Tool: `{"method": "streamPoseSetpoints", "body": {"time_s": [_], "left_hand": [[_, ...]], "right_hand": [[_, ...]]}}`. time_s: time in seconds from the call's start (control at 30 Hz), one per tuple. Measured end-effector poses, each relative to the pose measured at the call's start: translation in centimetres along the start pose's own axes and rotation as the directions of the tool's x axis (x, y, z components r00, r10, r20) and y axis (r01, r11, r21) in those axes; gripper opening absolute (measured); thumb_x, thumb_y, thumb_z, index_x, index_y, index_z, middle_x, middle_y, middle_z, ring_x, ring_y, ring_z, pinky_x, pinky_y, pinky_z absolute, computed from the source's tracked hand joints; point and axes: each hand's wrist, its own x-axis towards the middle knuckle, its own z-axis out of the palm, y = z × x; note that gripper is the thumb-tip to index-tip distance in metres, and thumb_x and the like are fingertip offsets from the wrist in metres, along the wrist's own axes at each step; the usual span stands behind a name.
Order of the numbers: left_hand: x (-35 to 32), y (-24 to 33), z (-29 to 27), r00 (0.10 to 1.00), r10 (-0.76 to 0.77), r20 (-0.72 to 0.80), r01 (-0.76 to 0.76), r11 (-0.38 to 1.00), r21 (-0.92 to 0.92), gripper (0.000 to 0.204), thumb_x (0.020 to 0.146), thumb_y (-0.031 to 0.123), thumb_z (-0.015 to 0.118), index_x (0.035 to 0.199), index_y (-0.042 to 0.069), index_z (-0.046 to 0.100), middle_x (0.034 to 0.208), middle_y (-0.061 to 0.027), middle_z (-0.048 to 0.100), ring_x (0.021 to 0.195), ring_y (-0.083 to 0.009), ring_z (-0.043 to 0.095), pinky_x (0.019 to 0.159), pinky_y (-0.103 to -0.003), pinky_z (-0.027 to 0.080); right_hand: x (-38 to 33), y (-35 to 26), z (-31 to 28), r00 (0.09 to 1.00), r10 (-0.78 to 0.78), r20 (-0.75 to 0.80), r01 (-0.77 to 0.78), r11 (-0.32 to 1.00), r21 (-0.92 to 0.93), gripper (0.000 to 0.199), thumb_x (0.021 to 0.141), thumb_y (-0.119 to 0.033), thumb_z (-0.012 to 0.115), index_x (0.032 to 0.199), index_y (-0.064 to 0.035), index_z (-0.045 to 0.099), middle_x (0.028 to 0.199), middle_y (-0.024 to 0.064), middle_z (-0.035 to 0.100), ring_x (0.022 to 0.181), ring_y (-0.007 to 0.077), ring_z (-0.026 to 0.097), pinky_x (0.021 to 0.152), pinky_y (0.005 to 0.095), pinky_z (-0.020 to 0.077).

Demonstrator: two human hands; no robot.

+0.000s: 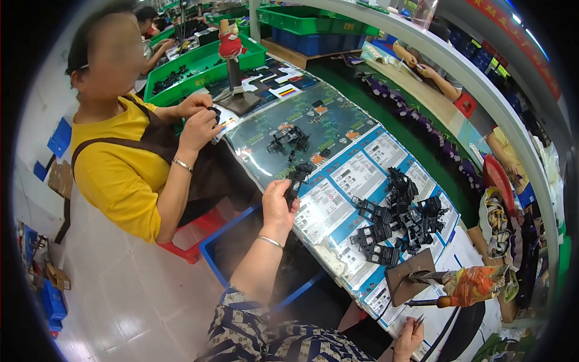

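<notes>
My left hand is closed around a black plastic part, held above the near edge of the workbench. Low in the view, my right hand is closed on a small pointed metal tool, whose kind I cannot make out. A heap of black plastic parts lies to the right of my left hand. Farther off, a smaller cluster of similar parts rests on the bench. Between the heap and my right hand stands a metal post on a square plate, its end wrapped in orange material.
A person in a yellow top sits at the left, both hands on a small dark piece. Green trays stand beyond them. A blue bin sits below the bench edge. A white frame bar arches over the right side.
</notes>
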Motion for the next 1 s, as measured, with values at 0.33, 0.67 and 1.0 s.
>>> {"method": "streamPoseSetpoints", "body": {"time_s": [0.33,0.67,1.0], "left_hand": [[-0.2,0.1,0.0,1.0,0.03,0.004,-0.03,0.997,0.073,0.011,0.083,0.015,0.052,0.079,0.007,0.046,0.063,-0.0053,0.049,0.039,-0.0153,0.045,0.034,-0.024,0.031],[-0.6,-0.1,0.2,0.998,0.057,0.036,-0.06,0.994,0.094,0.012,0.084,0.017,0.052,0.079,0.008,0.046,0.068,-0.0055,0.05,0.043,-0.0151,0.044,0.035,-0.023,0.032],[-1.1,-0.5,-0.1,0.997,0.064,0.031,-0.068,0.986,0.153,0.017,0.08,0.019,0.061,0.076,0.008,0.049,0.057,-0.0035,0.045,0.036,-0.0136,0.041,0.03,-0.023,0.027]], "right_hand": [[-0.3,0.0,-0.1,0.998,-0.062,-0.008,0.062,0.995,0.075,0.015,0.087,-0.01,0.049,0.08,0.0013,0.056,0.06,-0.0014,0.042,0.049,0.0047,0.036,0.046,0.0207,0.0274],[-0.4,0.0,-0.1,0.994,-0.105,-0.03,0.108,0.989,0.103,0.015,0.086,-0.009,0.05,0.079,0.0027,0.057,0.06,0.0006,0.043,0.048,0.0069,0.038,0.047,0.0219,0.0295],[-0.6,1.0,-0.4,0.991,-0.116,-0.065,0.121,0.99,0.071,0.016,0.086,-0.009,0.05,0.075,0.001,0.053,0.062,0.0017,0.042,0.053,0.0081,0.038,0.049,0.0236,0.0292]]}}
